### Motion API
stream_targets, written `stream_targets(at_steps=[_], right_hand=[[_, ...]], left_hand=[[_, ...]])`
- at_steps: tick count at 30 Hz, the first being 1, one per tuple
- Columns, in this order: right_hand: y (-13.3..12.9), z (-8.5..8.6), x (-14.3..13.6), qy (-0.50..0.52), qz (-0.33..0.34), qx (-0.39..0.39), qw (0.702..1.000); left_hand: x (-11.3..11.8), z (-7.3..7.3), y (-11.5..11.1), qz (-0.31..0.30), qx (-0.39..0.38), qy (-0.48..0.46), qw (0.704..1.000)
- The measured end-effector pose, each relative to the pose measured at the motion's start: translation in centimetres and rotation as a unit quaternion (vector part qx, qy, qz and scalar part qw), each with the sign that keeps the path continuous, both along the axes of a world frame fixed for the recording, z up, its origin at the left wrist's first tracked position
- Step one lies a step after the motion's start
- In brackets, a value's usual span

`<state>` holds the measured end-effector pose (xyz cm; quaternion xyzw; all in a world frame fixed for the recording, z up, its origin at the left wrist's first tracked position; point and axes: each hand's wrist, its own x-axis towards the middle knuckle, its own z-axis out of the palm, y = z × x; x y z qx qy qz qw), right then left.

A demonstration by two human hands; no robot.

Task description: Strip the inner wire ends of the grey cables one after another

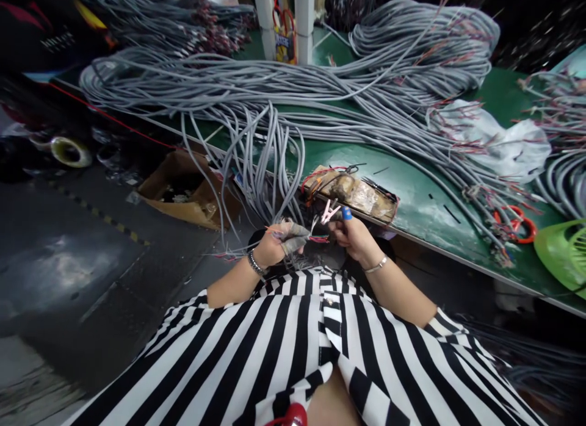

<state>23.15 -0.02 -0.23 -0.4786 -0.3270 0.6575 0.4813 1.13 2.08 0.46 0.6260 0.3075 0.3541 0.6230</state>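
Note:
My left hand (281, 243), its fingers wrapped in greyish coverings, is closed on a cable end; thin coloured wires (319, 238) stick out past the fingertips to the right. My right hand (354, 238) is close beside it with curled fingers and a blue cover (347, 213) on the thumb. A small pale pink piece, clip-like in shape (328, 212), shows at the right fingertips; whether they grip it I cannot tell. Just beyond the hands, a taped block (359, 194) with wires around it lies at the table edge.
Long grey cables (220, 84) lie across the green table (339, 154), some hanging over its front edge. Red-handled scissors (526, 224) and a green plastic object (565, 252) are at the right. A cardboard box (183, 197) stands on the floor, left. White posts (304, 26) rise behind.

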Motion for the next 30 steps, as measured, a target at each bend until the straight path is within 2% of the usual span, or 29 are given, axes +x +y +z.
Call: stream_targets(at_steps=[4, 10, 14, 21, 30], right_hand=[[1.3, 0.7, -0.7, 0.026, -0.005, 0.024, 0.999], [1.6, 0.8, -1.4, 0.064, -0.035, 0.0, 0.997], [1.7, 0.6, -1.7, 0.07, -0.061, 0.01, 0.996], [1.8, 0.8, -2.1, 0.056, -0.098, 0.004, 0.994], [1.3, 1.0, -2.3, 0.085, -0.083, -0.016, 0.993]], left_hand=[[1.8, -0.3, 0.9, 0.026, 0.006, -0.043, 0.999], [3.4, -1.4, 1.9, 0.022, -0.008, -0.027, 0.999], [3.5, -1.9, 1.9, 0.016, -0.017, -0.016, 1.0], [3.7, -2.0, 1.8, 0.005, -0.024, -0.002, 1.0], [3.5, -1.6, 1.4, -0.003, -0.034, 0.008, 0.999]])
